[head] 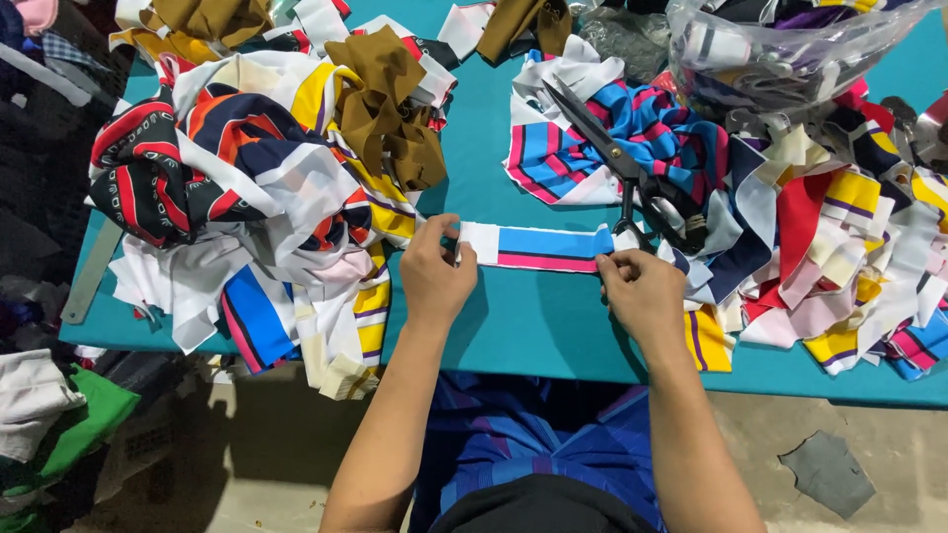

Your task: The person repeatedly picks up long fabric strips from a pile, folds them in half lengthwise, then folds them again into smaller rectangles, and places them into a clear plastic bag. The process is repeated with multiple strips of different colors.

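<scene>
While both hands rest on the teal table (533, 326) near the middle of the frame, they hold a short striped fabric strip (541, 247) stretched flat between them. The left hand (434, 276) pinches the white left end of the strip with thumb and fingers closed on it. The right hand (642, 291) pinches the right end in the same way, so the two hands are apart, one at each end. The strip has a white part, then a blue band with a pink edge.

Just above the right hand lie black scissors (617, 163), resting on a crumpled blue and pink striped cloth (652, 128). A big heap of mixed scraps (247, 178) fills the upper left of the frame, with brown cloth (390, 109) on top of it. Another pile of cut strips (839, 247) lies at the right side. A clear plastic bag (780, 49) with more pieces sits in the upper right corner.
</scene>
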